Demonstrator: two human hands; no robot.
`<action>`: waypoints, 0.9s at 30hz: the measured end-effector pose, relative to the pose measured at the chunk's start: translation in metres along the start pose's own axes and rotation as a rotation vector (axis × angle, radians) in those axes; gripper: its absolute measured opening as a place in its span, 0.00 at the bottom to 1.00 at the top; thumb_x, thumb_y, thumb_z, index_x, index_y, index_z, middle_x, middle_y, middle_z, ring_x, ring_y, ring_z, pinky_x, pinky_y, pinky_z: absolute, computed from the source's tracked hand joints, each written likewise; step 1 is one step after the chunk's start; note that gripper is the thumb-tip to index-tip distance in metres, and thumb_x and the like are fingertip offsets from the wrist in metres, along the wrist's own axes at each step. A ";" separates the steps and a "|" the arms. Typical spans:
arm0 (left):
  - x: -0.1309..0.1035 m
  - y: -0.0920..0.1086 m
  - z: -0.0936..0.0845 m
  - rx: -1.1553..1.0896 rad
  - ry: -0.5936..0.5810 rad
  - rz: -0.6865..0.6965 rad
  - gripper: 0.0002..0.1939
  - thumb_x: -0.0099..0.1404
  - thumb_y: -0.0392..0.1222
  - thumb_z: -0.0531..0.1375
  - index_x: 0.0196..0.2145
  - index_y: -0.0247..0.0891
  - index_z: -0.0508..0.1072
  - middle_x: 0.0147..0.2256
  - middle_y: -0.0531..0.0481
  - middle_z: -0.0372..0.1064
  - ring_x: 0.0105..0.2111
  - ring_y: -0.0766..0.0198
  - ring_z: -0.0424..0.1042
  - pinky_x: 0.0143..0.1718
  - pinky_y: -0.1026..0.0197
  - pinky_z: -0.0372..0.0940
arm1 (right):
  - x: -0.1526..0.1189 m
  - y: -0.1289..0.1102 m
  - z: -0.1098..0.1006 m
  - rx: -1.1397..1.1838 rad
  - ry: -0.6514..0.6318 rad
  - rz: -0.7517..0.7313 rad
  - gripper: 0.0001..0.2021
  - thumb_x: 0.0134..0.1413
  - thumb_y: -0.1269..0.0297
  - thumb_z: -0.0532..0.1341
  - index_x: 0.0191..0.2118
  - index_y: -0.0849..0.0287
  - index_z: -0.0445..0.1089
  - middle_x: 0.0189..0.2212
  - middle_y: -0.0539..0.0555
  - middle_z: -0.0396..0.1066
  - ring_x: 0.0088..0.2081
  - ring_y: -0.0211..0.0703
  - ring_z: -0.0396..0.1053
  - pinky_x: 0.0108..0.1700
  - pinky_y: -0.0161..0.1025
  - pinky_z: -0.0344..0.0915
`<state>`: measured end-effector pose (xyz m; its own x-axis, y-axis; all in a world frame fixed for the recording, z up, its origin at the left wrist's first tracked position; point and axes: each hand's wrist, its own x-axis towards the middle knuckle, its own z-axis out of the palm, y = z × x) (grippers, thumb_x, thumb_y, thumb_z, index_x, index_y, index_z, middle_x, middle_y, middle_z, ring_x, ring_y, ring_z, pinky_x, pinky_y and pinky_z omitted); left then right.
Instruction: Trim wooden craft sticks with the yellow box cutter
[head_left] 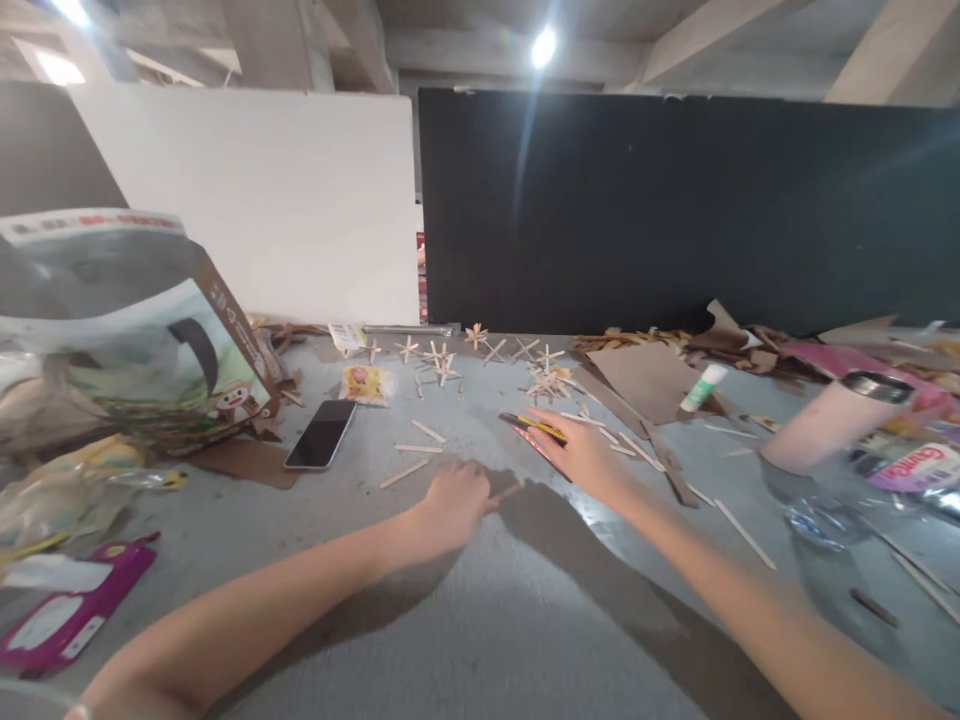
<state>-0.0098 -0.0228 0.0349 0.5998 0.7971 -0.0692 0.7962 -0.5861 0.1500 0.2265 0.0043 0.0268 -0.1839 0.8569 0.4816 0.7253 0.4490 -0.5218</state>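
My left hand [456, 500] is closed, knuckles up, above the grey tabletop, with a short thin wooden stick [510, 491] poking out from its finger side. Farther forward and to the right, my right hand [581, 452] grips a black-and-yellow utility knife [553, 432] that points left. A thin red-edged strip [541, 455] lies just under the knife, partly covered by the hand. Left of the hands are three loose wooden sticks [418, 449]. Beyond them stand or lie several small star shapes of crossed sticks [439, 360].
On the left are a phone [322, 435], a yellow packet [365, 384], a plastic bag [112, 330] and a purple case [82, 605]. To the right are cardboard pieces [637, 378], a glue stick [703, 388], a pink tumbler [832, 425] and a plastic bottle [832, 525]. Black and white panels close off the back.
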 end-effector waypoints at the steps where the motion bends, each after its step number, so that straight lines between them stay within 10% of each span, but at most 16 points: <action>1: -0.002 0.001 -0.001 0.014 -0.016 -0.005 0.14 0.75 0.41 0.55 0.44 0.31 0.79 0.46 0.32 0.77 0.48 0.44 0.78 0.45 0.50 0.71 | -0.003 0.006 0.009 0.047 0.043 0.016 0.21 0.71 0.56 0.55 0.63 0.54 0.72 0.48 0.61 0.81 0.46 0.56 0.80 0.46 0.48 0.74; 7: -0.005 -0.002 0.001 0.198 0.000 0.064 0.08 0.66 0.28 0.60 0.37 0.33 0.80 0.41 0.34 0.78 0.45 0.45 0.78 0.42 0.54 0.70 | -0.013 0.015 0.044 0.203 0.159 -0.005 0.16 0.73 0.54 0.50 0.52 0.56 0.68 0.41 0.60 0.75 0.42 0.53 0.74 0.44 0.47 0.71; 17: -0.008 -0.017 0.018 0.270 0.030 0.180 0.26 0.52 0.26 0.63 0.50 0.35 0.80 0.36 0.37 0.80 0.39 0.43 0.78 0.40 0.50 0.71 | -0.027 -0.010 0.030 0.382 0.049 0.161 0.17 0.72 0.48 0.50 0.39 0.54 0.65 0.23 0.45 0.59 0.25 0.43 0.60 0.30 0.38 0.58; 27: -0.011 -0.024 0.021 0.057 0.081 0.096 0.06 0.57 0.30 0.62 0.24 0.37 0.74 0.31 0.37 0.76 0.36 0.45 0.78 0.38 0.51 0.70 | -0.035 -0.018 0.030 0.431 -0.022 0.236 0.23 0.71 0.44 0.50 0.46 0.58 0.71 0.21 0.44 0.55 0.23 0.42 0.56 0.27 0.38 0.54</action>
<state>-0.0338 -0.0200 0.0117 0.6673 0.7445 0.0228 0.7398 -0.6660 0.0956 0.2000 -0.0263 -0.0020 -0.0651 0.9509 0.3025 0.4095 0.3019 -0.8609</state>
